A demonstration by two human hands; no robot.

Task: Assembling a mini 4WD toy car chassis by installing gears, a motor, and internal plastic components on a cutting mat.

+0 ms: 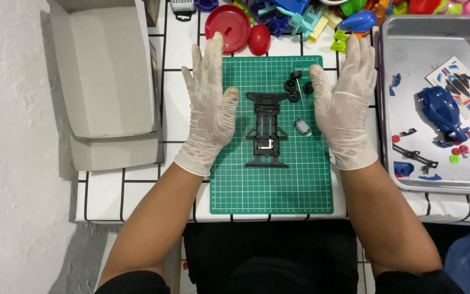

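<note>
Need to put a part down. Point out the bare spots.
Free: the green cutting mat below the black chassis; the metal tray in its upper middle. Crowded: the toy pile along the far edge and the tray's right side.

Bright, even overhead light, colours clean. Soft shadows fall left of the cardboard box [104, 71] and under the worktop [137, 188] edge onto the pale floor. Mild glare on the metal tray [409, 43]. Focus sharp centre; slight softness and wide-angle stretch at corners.
</note>
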